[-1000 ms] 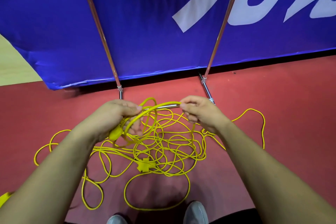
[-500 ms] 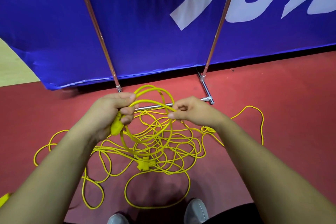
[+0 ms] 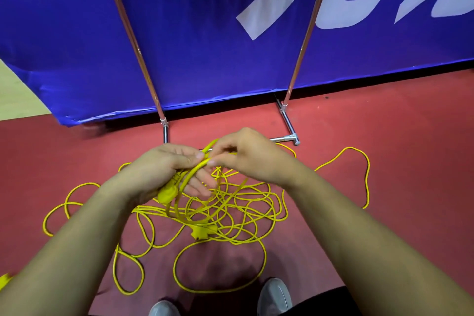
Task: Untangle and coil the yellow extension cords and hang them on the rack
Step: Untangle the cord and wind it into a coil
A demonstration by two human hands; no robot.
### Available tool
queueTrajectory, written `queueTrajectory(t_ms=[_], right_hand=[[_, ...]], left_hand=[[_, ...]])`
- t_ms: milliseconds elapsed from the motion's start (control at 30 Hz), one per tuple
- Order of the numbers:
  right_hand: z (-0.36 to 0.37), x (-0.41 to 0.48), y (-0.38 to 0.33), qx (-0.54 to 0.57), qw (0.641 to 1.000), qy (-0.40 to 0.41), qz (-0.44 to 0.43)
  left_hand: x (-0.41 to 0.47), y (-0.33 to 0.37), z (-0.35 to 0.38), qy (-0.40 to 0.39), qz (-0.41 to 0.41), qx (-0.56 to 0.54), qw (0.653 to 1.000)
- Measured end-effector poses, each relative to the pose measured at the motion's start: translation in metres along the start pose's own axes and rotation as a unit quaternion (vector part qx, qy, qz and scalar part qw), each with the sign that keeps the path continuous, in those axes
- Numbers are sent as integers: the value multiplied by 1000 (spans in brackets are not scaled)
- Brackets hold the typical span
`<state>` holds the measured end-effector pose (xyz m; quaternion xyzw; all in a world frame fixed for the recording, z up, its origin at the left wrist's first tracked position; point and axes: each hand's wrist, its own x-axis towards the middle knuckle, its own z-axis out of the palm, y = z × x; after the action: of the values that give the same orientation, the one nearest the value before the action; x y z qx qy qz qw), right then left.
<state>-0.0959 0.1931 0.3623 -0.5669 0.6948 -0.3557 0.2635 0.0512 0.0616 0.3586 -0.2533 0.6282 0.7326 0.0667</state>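
— What are the hands doing?
— The left hand (image 3: 164,169) grips a yellow plug (image 3: 166,194) and a loop of yellow cord (image 3: 190,175). The right hand (image 3: 246,159) pinches that loop just beside the left thumb.
— And the rest of the cord?
— It lies tangled on the red floor (image 3: 384,149) beneath them, with a socket block (image 3: 202,232) in the middle. Behind stand the rack (image 3: 142,64) and a blue banner (image 3: 205,33).

both forearms bare right to the frame edge. left hand (image 3: 164,169) and right hand (image 3: 252,159) bare too; nails short and plain where they show. at the bottom, two pale grey shoe toes: left shoe (image 3: 164,310), right shoe (image 3: 274,295), rounded, smooth uppers. strip of near-black garment (image 3: 324,301) just beside the right shoe; cut and type unclear.
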Motion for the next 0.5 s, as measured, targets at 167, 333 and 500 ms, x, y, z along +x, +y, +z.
queueTrajectory(t_ms=[167, 333, 500], right_hand=[[-11, -2, 22, -31, 999, 7, 25], [-22, -26, 95, 48, 987, 55, 141], [-22, -22, 85, 65, 987, 92, 118]], left_hand=[[3, 7, -8, 54, 66, -61, 994], [-3, 9, -19, 107, 79, -93, 987], [-4, 6, -18, 84, 15, -57, 995]])
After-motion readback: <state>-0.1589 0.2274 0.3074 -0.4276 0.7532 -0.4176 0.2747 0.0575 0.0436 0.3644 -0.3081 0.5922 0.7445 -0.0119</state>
